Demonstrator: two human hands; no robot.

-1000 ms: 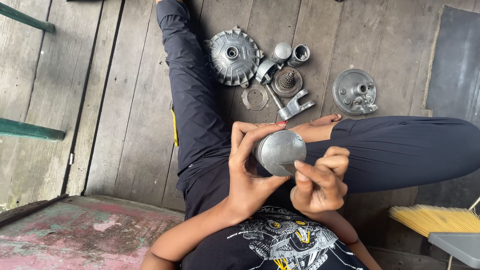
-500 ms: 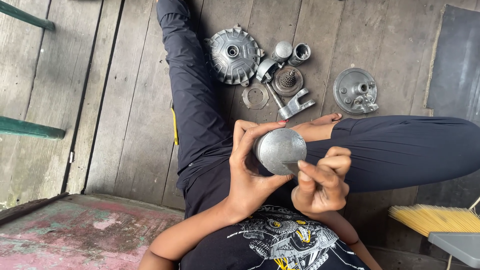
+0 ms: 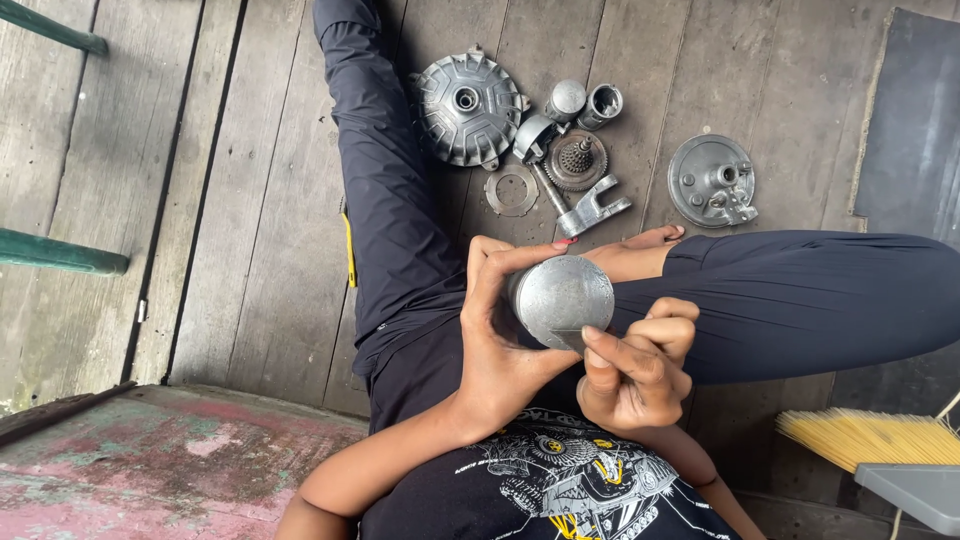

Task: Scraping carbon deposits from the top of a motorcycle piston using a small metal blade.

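At centre frame, the left hand (image 3: 505,335) is gripping a round metal part (image 3: 562,300). The right hand (image 3: 635,370), fingers curled closed, is pressing a small scrap (image 3: 572,338) against its lower edge.

Two hands: left (image 3: 500,345), right (image 3: 635,375). One held metal cylinder (image 3: 562,300). On the floor (image 3: 250,200): two round covers (image 3: 468,108) (image 3: 712,182), one gear (image 3: 575,160), one gasket ring (image 3: 512,191), two small cylinders (image 3: 567,99) (image 3: 600,105), one forked bracket (image 3: 592,208). One broom (image 3: 865,438).

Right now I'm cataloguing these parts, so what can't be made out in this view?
- Round grey metal cylinder: its sides, wrapped by the left hand.
- Whatever the right hand pinches: too small to tell.
- Yellow bristle broom: cut off by the right edge.
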